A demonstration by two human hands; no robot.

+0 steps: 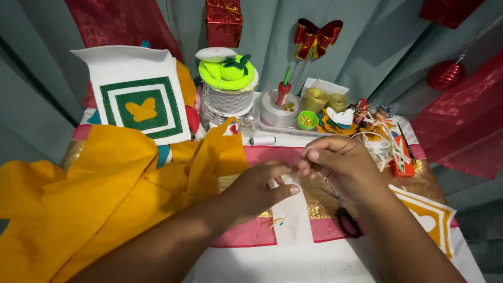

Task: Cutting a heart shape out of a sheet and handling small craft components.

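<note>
My left hand [259,187] and my right hand [335,162] meet over the middle of the table, fingertips pinched together on something very thin, possibly a needle or thread; I cannot tell which. Under them lies a white felt strip [293,220] on a pink and gold cloth [246,233]. Black scissors [343,215] rest just below my right wrist. A large sheet of orange-yellow felt [99,199] is bunched at the left, touching my left forearm.
At the back stand a white felt panel with green squares and a yellow butterfly [139,105], a neon-green felt piece on a lace roll [227,84], a white thread spool [262,140], gold ribbon rolls [325,99], craft bits and an orange box [401,154]. Curtains hang behind.
</note>
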